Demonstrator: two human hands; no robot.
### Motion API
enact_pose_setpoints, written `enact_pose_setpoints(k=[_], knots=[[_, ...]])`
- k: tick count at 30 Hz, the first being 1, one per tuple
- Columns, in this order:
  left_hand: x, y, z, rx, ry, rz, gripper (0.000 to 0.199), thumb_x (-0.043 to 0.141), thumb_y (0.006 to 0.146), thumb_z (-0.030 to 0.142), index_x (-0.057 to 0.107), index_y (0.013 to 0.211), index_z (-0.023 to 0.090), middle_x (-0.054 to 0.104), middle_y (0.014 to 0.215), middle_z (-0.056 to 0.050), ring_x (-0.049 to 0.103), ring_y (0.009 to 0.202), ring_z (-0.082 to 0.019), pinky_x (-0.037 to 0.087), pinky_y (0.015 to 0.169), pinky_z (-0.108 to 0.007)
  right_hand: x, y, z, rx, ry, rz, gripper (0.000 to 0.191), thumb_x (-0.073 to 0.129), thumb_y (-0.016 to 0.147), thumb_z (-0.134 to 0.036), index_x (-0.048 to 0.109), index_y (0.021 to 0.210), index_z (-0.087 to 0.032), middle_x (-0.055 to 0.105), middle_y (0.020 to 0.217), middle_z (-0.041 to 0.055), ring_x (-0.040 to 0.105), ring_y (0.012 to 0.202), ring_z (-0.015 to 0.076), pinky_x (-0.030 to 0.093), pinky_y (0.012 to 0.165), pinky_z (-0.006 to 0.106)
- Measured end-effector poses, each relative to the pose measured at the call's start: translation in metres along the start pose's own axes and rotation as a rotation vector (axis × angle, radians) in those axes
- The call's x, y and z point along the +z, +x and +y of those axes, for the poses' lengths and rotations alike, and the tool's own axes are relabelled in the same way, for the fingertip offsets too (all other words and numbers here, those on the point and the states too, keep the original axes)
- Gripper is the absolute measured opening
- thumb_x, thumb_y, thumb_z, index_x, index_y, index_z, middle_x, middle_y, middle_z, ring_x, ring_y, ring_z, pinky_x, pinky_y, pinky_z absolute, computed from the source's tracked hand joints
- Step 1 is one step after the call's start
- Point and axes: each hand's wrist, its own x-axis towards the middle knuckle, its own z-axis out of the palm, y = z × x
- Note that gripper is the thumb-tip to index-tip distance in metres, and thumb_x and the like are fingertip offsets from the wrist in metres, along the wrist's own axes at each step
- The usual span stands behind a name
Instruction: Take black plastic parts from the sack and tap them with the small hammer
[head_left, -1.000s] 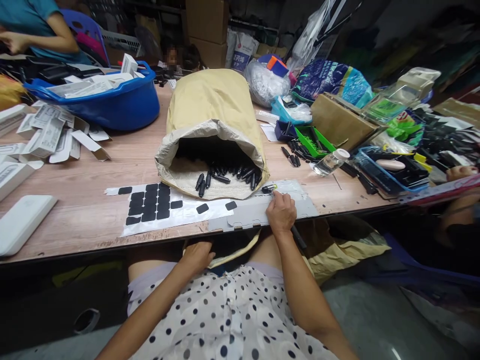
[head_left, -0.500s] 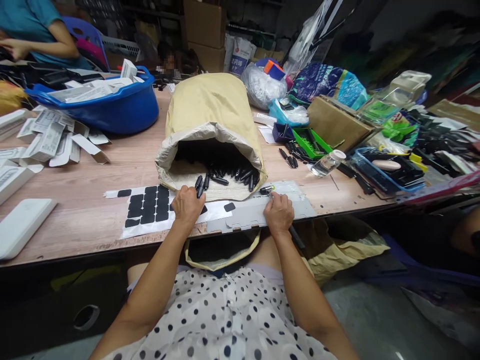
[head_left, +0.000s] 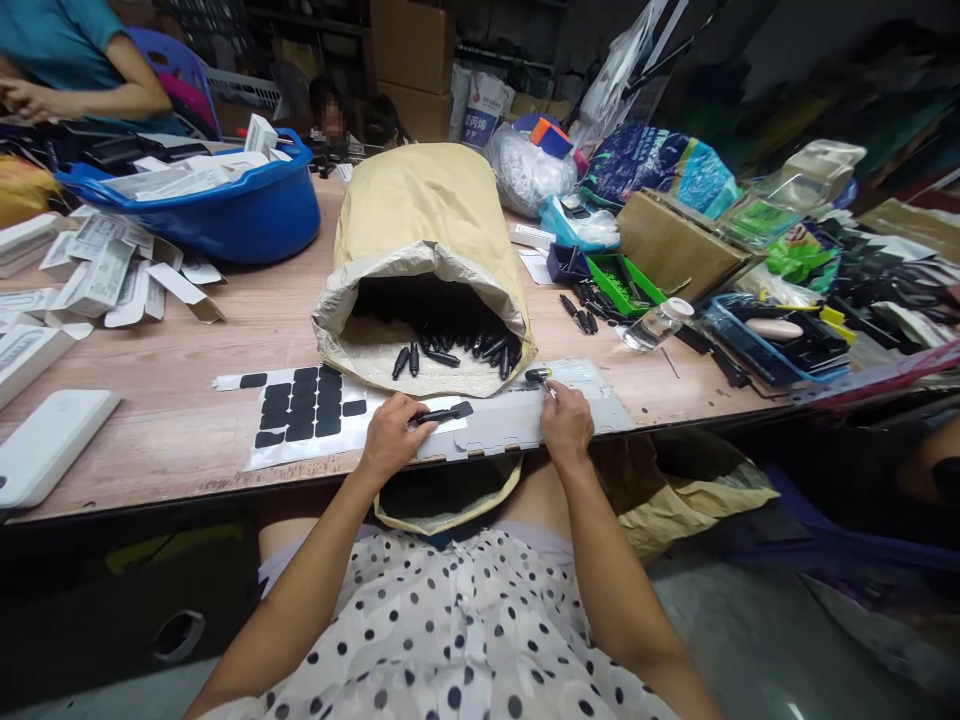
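My left hand (head_left: 390,438) is closed on a slim black pen-shaped piece (head_left: 436,415), which points right above the sheet's right end. My right hand (head_left: 567,424) grips a thin tool with a silvery shaft; a small black head with a yellow-green spot (head_left: 538,376) shows at its far end, over a grey board (head_left: 495,430). Beside my left hand lies a white backing sheet (head_left: 300,455) with rows of black rounded stickers (head_left: 303,392). In front of both hands, a beige sack (head_left: 420,195) opens toward me, with several similar black pieces (head_left: 491,350) in its mouth.
A blue basin (head_left: 247,220) of white boxes stands at the left, with loose boxes (head_left: 97,265) beside it. A white case (head_left: 56,440) lies at the near left. To the right are a green tray (head_left: 622,285), a clear jar (head_left: 658,325) and a blue basket (head_left: 780,350). A co-worker's arm (head_left: 135,75) shows far left.
My left hand has come away from the sack's mouth, moving right and toward me with a black piece in its fingers. My right hand has shifted slightly right, still gripping the thin tool.
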Motion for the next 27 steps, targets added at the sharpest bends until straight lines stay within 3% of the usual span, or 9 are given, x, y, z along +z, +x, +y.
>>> enact_pose_setpoints(k=[5, 10, 13, 19, 27], knots=[[-0.002, 0.002, -0.002, -0.044, -0.069, -0.028, 0.014, 0.071, 0.080, 0.026, 0.075, 0.093, 0.023, 0.065, 0.086, -0.001, 0.063, 0.083, -0.019, 0.052, 0.078, -0.032, -0.026, -0.018, -0.027, -0.097, 0.288, 0.011, 0.036, 0.041, 0.096, -0.025, 0.067, 0.121, -0.018, 0.069, 0.104, 0.0112, 0.062, 0.092, 0.0216, 0.050, 0.081, 0.033], [-0.001, 0.003, -0.001, -0.077, -0.091, -0.031, 0.012, 0.072, 0.078, 0.024, 0.076, 0.090, 0.024, 0.064, 0.083, 0.000, 0.062, 0.082, -0.018, 0.051, 0.076, -0.030, -0.036, -0.055, -0.073, -0.352, 0.534, -0.228, 0.034, 0.043, 0.099, -0.027, 0.069, 0.119, -0.021, 0.071, 0.098, 0.0074, 0.067, 0.088, 0.0179, 0.055, 0.079, 0.029], [0.000, 0.003, 0.000, -0.089, -0.117, -0.026, 0.013, 0.073, 0.078, 0.021, 0.076, 0.090, 0.023, 0.063, 0.082, 0.001, 0.061, 0.081, -0.017, 0.050, 0.078, -0.029, -0.033, -0.069, -0.087, -0.452, 0.551, -0.245, 0.033, 0.043, 0.099, -0.025, 0.070, 0.118, -0.022, 0.071, 0.095, 0.0066, 0.068, 0.089, 0.0166, 0.056, 0.080, 0.027], [0.000, 0.002, 0.003, -0.088, -0.126, -0.021, 0.008, 0.071, 0.079, 0.021, 0.077, 0.084, 0.024, 0.061, 0.080, 0.001, 0.060, 0.079, -0.016, 0.050, 0.075, -0.027, -0.023, -0.079, -0.090, -0.527, 0.461, -0.237, 0.036, 0.042, 0.099, -0.021, 0.070, 0.123, -0.024, 0.070, 0.092, 0.0067, 0.068, 0.086, 0.0160, 0.056, 0.076, 0.024], [0.002, 0.001, 0.000, -0.062, -0.129, -0.005, 0.011, 0.073, 0.078, 0.022, 0.077, 0.087, 0.023, 0.063, 0.082, 0.000, 0.061, 0.080, -0.016, 0.051, 0.076, -0.028, -0.027, -0.074, -0.085, -0.432, 0.539, -0.164, 0.037, 0.042, 0.100, -0.023, 0.069, 0.124, -0.022, 0.070, 0.097, 0.0086, 0.067, 0.092, 0.0177, 0.057, 0.085, 0.029]])
